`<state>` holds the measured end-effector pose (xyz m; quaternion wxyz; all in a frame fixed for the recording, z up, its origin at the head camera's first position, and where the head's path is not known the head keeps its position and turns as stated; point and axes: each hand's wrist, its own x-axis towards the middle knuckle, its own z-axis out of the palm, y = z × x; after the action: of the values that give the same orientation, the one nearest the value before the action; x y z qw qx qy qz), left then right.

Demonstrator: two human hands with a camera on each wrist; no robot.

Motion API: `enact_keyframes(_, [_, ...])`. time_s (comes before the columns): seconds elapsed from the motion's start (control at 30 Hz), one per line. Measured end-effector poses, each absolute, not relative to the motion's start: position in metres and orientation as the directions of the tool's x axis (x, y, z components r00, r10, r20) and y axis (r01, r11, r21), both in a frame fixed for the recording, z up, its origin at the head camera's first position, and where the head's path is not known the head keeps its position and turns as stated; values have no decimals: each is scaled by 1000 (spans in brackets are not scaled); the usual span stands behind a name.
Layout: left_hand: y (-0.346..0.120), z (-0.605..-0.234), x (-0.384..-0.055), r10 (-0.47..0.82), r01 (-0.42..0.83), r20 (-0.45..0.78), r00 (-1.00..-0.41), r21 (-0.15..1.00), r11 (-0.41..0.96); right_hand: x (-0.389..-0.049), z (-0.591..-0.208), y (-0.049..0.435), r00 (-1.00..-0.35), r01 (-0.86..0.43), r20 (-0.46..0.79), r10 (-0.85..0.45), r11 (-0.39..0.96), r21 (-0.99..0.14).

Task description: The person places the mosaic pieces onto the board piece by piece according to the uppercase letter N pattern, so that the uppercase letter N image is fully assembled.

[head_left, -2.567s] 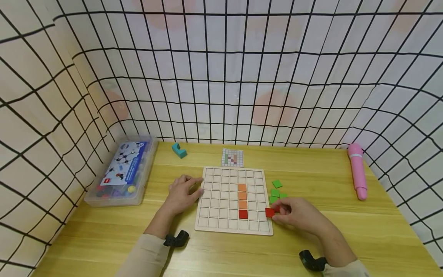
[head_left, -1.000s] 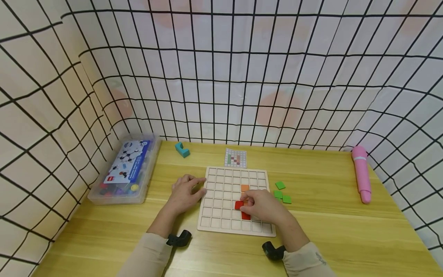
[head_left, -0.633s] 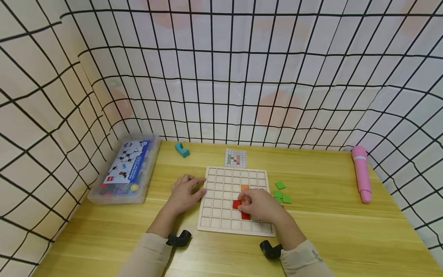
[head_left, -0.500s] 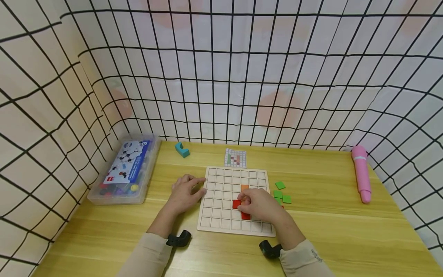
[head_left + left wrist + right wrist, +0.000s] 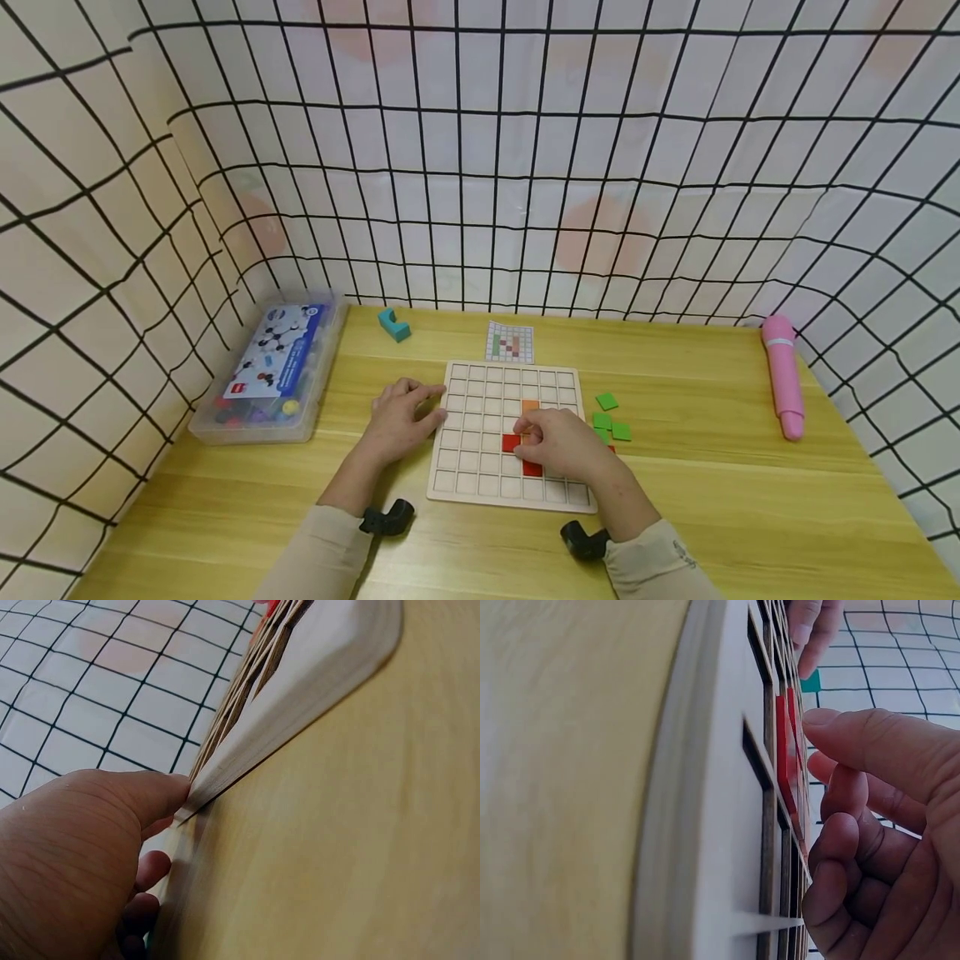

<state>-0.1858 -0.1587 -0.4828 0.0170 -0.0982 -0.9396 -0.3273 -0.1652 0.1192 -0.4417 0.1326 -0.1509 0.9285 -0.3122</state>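
Observation:
A wooden grid board (image 5: 474,417) lies in front of me. At its left edge rests my left hand (image 5: 397,421), thumb and index finger against the rim; the left wrist view shows the thumb touching the board's side. My right hand (image 5: 566,446) is over the board, pinching the right edge of a red square tile (image 5: 511,443) low over a cell. Below and right of it, a second red tile (image 5: 532,469) sits in its cell. An orange tile (image 5: 530,406) shows above the fingers; my hand covers the cells beneath it. In the right wrist view the other fingers are curled.
Several green tiles (image 5: 602,421) lie right of the board, with a red sliver showing beside my right hand. A printed pattern card (image 5: 510,342) is behind the board. Around stand a clear plastic box (image 5: 270,367), a teal piece (image 5: 394,325) and a pink pen-shaped object (image 5: 783,375).
My right hand has carried the red tile from the board's right edge to its middle, then shifted slightly left with it. My left hand stays at the board's edge.

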Motion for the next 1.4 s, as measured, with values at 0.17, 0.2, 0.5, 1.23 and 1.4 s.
enact_keyframes(0.17, [-159, -483, -185, 175, 197, 96, -980, 610, 768, -163, -441, 124, -929, -172, -151, -339, 753, -635])
enact_keyframes(0.2, [-159, -483, -185, 175, 195, 93, -980, 612, 767, -163, -441, 125, -930, -164, -152, -333, 751, -640])
enact_keyframes(0.5, [-159, -482, -184, 173, 182, 74, -982, 618, 765, -158, -437, 146, -942, -79, -189, -278, 729, -680])
enact_keyframes(1.23, [-158, -481, -183, 177, 191, 84, -981, 618, 763, -153, -442, 214, -963, -32, -181, -200, 750, -660])
enact_keyframes(1.4, [-158, -481, -184, 177, 198, 95, -980, 616, 762, -153, -443, 226, -964, 0, -198, -179, 744, -669])
